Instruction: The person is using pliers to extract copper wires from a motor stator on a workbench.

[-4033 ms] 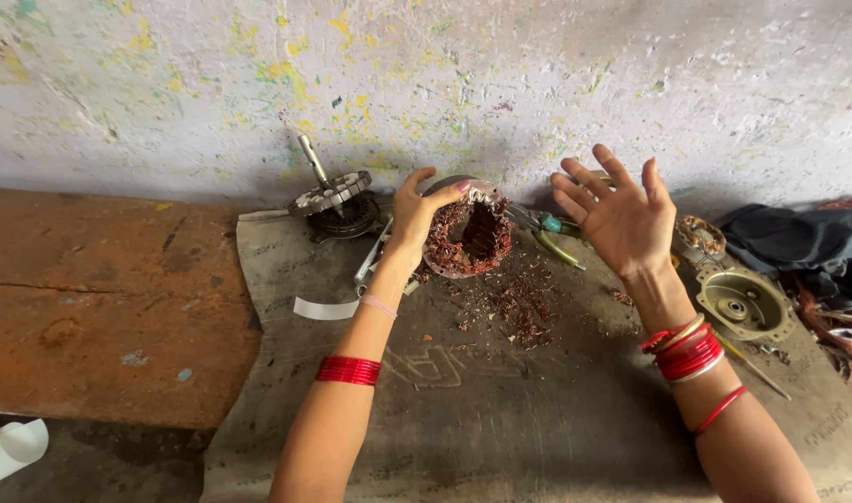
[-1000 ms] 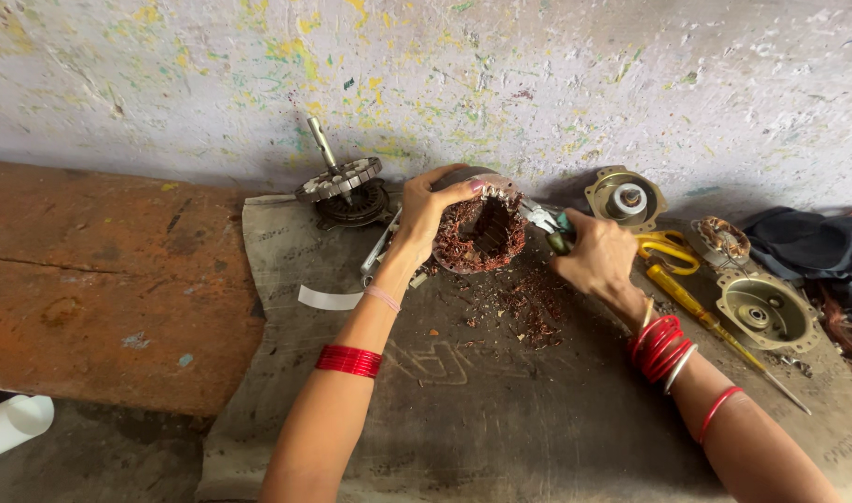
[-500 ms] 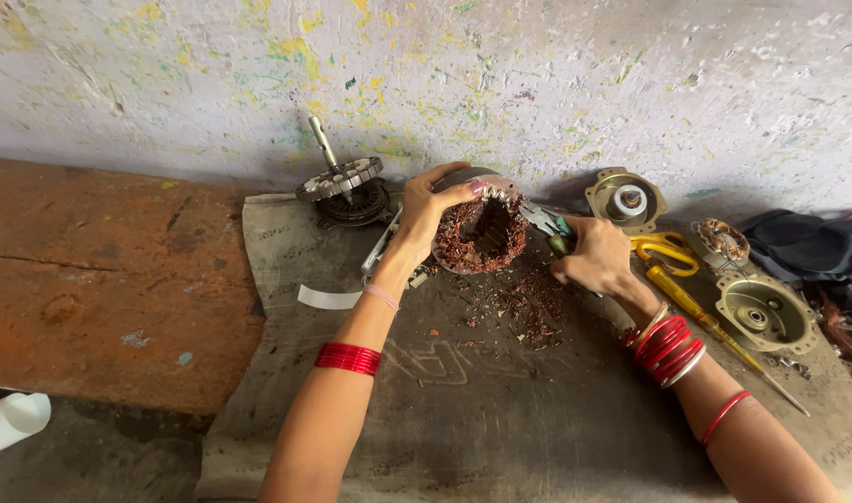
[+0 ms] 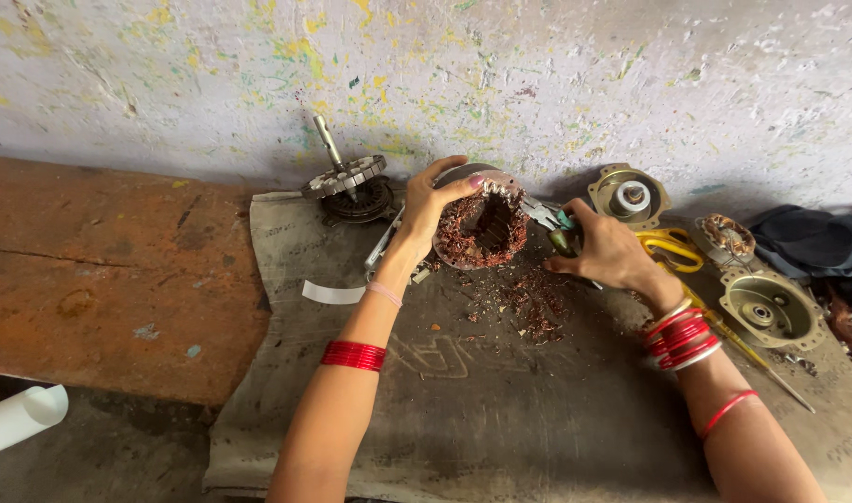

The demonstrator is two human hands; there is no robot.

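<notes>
Two hands meet at the round metal stator ring packed with copper-red winding wire [image 4: 480, 226]: the left hand [image 4: 432, 203] clasps its left rim, the right hand [image 4: 605, 253] drives green-handled pliers [image 4: 549, 222] leftward into its right edge.

Left arm extended forward, forearm bare with red bangles near mid-forearm. Left hand [image 4: 432, 207] raised at the wrist, fingers curled over in a clamping grasp. Right arm angled in from lower right, bangles stacked at wrist. Right hand [image 4: 605, 251] closed in a grip, knuckles up.
</notes>
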